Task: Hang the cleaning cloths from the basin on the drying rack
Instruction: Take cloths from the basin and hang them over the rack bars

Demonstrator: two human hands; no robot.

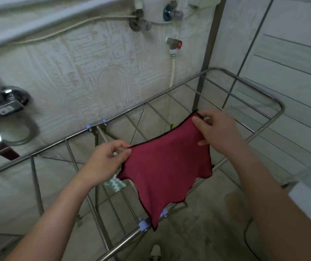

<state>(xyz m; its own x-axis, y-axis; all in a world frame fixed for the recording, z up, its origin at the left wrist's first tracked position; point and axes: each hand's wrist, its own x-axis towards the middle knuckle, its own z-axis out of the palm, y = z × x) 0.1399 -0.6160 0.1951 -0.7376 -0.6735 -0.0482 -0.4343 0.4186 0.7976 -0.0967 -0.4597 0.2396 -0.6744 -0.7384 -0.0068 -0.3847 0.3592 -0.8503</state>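
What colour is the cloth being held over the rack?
The cloth is dark red, maroon-like, with a thin black stitched edge; the head view shows it.

Soft, even, fairly bright indoor light; source out of view. Shadows faint. Glare on chrome tap at left, thin highlights on rack rails. Wide-angle bending: rails and wall lines curve toward edges. Top-left bar and left edge motion-smeared; centre slightly soft.

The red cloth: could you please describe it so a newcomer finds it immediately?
Find the steel drying rack. Over its rails, the left hand and right hand pinch the red cloth by its top corners. It is black-edged, unlike the green-and-white cloth beneath.
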